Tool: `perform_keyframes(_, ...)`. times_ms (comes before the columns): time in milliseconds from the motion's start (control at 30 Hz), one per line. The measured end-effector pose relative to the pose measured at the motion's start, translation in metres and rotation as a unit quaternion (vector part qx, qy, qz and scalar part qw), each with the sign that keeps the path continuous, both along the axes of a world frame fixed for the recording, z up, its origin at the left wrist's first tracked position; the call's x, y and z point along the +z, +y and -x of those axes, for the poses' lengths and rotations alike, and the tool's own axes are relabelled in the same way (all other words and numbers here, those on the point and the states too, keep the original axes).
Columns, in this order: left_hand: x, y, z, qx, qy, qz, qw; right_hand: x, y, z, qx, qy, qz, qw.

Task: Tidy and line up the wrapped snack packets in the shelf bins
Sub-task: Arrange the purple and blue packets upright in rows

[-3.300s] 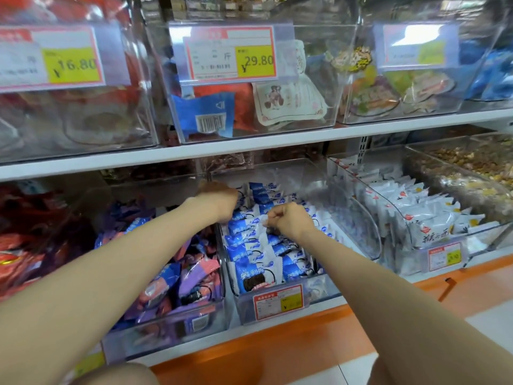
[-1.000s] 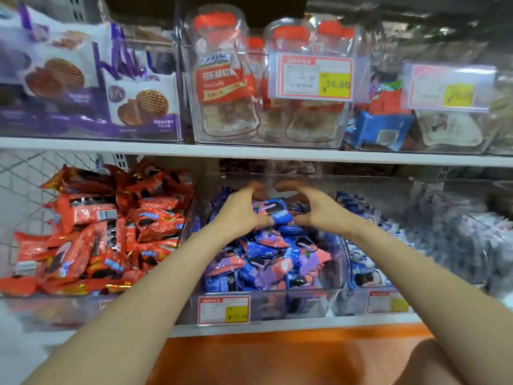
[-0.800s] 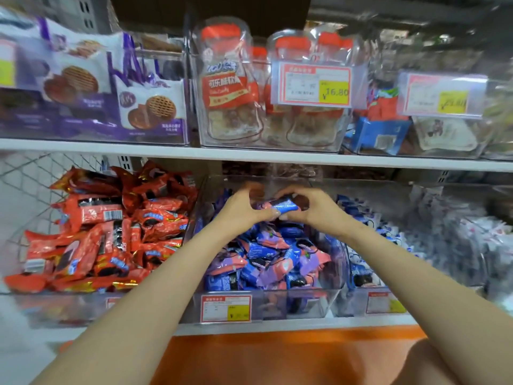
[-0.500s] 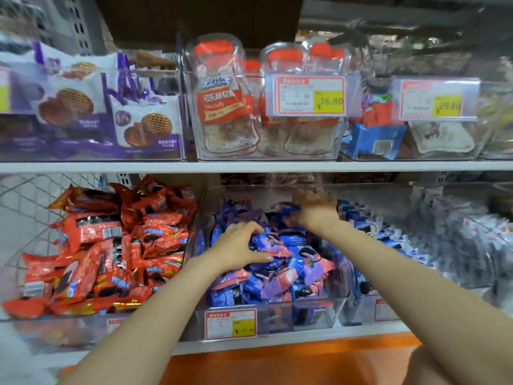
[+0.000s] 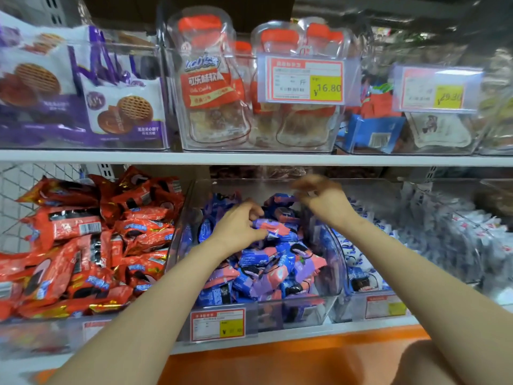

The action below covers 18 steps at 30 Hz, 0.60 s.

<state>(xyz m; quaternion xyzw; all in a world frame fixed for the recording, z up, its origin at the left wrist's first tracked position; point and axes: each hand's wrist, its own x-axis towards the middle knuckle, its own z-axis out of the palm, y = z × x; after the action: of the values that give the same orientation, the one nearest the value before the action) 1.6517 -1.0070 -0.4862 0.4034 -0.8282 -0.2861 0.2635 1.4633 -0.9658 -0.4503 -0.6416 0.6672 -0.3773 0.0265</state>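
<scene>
A clear plastic bin point(image 5: 313, 307) on the lower shelf holds a loose heap of blue, purple and pink wrapped snack packets point(image 5: 266, 262). My left hand point(image 5: 238, 226) is over the middle of the heap, its fingers and thumb pinching a purple and pink packet point(image 5: 270, 227). My right hand point(image 5: 324, 201) hovers at the back right of the same bin, above the packets, its fingers curled; motion blur hides whether it holds anything.
Left of the bin lies a pile of red packets point(image 5: 83, 245). To the right stands a bin of blue-white packets point(image 5: 358, 262), then white ones point(image 5: 458, 232). The upper shelf point(image 5: 249, 158) hangs low over the bins, carrying biscuit packs, candy jars and price tags.
Since a second ago my hands parted from holding one packet together. The left dropped to the heap's middle and took a purple-pink packet; the right lifted at the back right.
</scene>
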Motion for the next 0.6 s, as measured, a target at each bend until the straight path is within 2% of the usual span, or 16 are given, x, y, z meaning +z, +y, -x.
perform_keyframes(167, 0.005, 0.011, 0.031, 0.024, 0.077, 0.029, 0.996, -0.008, 0.004, 0.011, -0.022, -0.028, 0.034, 0.999)
perform_keyframes(333, 0.002, 0.019, 0.040, -0.108, 0.015, -0.022, 0.994, -0.016, 0.012, 0.017, 0.000, 0.005, -0.010, 1.000)
perform_keyframes(433, 0.015, 0.011, 0.028, -0.039, 0.075, -0.041, 0.996, -0.015, 0.017, 0.017, 0.019, 0.048, -0.025, 0.998)
perform_keyframes(533, 0.021, -0.003, 0.006, 0.062, -0.008, 0.018, 0.998, -0.010, 0.024, 0.016, 0.071, 0.085, -0.074, 0.991)
perform_keyframes(600, 0.016, -0.009, -0.011, 0.062, -0.085, 0.006, 0.994, -0.010, 0.027, 0.015, 0.118, 0.150, -0.129, 0.973)
